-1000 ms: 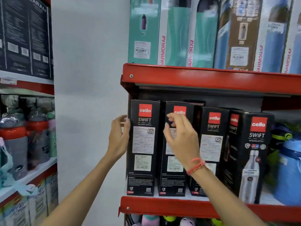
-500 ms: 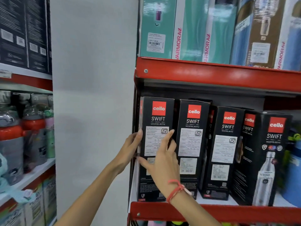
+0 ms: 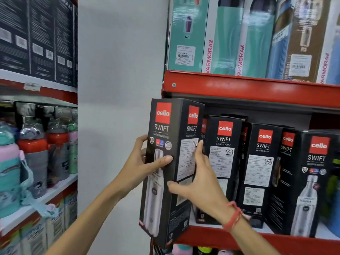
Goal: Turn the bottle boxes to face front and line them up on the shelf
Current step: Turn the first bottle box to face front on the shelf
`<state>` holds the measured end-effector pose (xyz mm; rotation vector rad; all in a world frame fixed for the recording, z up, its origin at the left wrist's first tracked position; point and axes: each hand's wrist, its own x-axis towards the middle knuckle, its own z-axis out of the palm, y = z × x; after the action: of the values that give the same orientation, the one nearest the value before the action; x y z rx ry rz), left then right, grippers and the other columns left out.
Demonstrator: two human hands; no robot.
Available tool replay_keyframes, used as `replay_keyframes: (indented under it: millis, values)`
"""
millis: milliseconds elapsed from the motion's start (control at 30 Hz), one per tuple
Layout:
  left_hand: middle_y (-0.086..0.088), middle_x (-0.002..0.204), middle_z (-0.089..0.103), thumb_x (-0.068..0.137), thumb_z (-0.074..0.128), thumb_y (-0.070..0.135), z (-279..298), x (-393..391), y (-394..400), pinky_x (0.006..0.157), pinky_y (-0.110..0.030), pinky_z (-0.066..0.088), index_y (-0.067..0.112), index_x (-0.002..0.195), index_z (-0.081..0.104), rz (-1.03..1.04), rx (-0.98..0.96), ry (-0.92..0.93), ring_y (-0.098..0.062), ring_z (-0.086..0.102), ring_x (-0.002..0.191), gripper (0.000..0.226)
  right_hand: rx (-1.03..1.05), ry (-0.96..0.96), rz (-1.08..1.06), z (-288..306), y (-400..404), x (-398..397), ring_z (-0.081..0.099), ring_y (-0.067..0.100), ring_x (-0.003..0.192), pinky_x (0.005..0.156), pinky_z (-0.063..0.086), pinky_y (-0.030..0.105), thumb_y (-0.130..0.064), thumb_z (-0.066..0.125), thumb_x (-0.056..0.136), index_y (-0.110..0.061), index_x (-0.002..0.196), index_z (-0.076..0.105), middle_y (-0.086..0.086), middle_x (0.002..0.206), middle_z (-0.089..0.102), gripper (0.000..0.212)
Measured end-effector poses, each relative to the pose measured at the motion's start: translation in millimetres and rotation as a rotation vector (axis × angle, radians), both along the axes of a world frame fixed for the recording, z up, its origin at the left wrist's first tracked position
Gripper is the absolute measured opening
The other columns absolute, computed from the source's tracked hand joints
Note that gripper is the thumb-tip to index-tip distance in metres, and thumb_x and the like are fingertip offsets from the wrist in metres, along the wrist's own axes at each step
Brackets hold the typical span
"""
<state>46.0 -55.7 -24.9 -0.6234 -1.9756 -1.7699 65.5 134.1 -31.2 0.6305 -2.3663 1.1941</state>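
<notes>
Your left hand (image 3: 145, 162) and right hand (image 3: 198, 183) grip the leftmost black bottle box (image 3: 169, 172), held off the red shelf (image 3: 239, 242) at its nine o'clock end; finish turning its bottle picture forward, then seat it flush beside the next box (image 3: 223, 162).

Two bare hands grip a tall black Cello Swift bottle box (image 3: 171, 172) at the left end of a red shelf (image 3: 257, 242), its base hanging past the shelf's front edge. The left hand (image 3: 141, 168) wraps its left side, thumb across the bottle picture. The right hand (image 3: 198, 183), with a red thread bracelet (image 3: 233, 217), presses the label side. Matching boxes (image 3: 257, 172) stand on the shelf to the right.
</notes>
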Motion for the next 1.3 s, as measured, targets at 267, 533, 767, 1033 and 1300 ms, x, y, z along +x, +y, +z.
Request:
replay_keyframes:
  millis: [267, 533, 767, 1033, 1300]
  values:
    - [0.016, 0.116, 0.070, 0.067, 0.083, 0.032, -1, 46, 0, 0.074, -0.028, 0.061, 0.061, 0.141, 0.020, 0.042, -0.079, 0.148, -0.014, 0.070, 0.102, 0.101, 0.017, -0.166, 0.422, 24, 34, -14, 0.052, -0.019, 0.113, 0.090, 0.044, 0.006, -0.017, 0.079, 0.075, -0.044, 0.149, -0.001, -0.058, 0.114, 0.044, 0.113]
    - [0.018, 0.139, 0.053, 0.079, 0.076, 0.021, -6, 15, 34, 0.098, -0.027, 0.051, 0.044, 0.150, 0.007, 0.207, -0.179, 0.233, 0.003, 0.056, 0.119, 0.102, 0.023, -0.070, 0.262, 40, 31, -31, 0.049, -0.002, 0.125, 0.110, 0.041, 0.035, -0.035, 0.077, 0.077, -0.040, 0.151, 0.009, -0.019, 0.136, 0.053, 0.100]
    - [0.006, 0.144, 0.051, 0.084, 0.072, 0.019, -7, -22, 42, 0.100, -0.036, 0.051, 0.040, 0.151, 0.004, 0.207, -0.197, 0.183, -0.009, 0.055, 0.126, 0.098, -0.077, -0.054, 0.130, 31, 23, -50, 0.056, -0.007, 0.104, 0.092, 0.041, 0.010, -0.021, 0.071, 0.084, -0.029, 0.153, 0.003, -0.014, 0.125, 0.057, 0.097]
    - [0.013, 0.133, 0.054, 0.083, 0.073, 0.018, -28, -31, 52, 0.098, -0.044, 0.052, 0.042, 0.150, 0.000, 0.259, -0.207, 0.109, -0.013, 0.061, 0.118, 0.101, -0.064, 0.019, -0.068, 7, 17, -57, 0.061, 0.018, 0.111, 0.102, 0.047, 0.036, -0.016, 0.072, 0.083, -0.022, 0.154, 0.009, 0.003, 0.120, 0.067, 0.095]
    - [-0.006, 0.144, 0.051, 0.084, 0.071, 0.010, -17, -22, 57, 0.096, -0.053, 0.052, 0.039, 0.150, -0.001, 0.348, -0.247, 0.071, -0.025, 0.060, 0.120, 0.102, -0.021, 0.067, -0.177, 8, 14, -54, 0.061, 0.025, 0.111, 0.098, 0.047, 0.035, -0.020, 0.074, 0.082, -0.015, 0.153, 0.018, 0.009, 0.118, 0.067, 0.090]
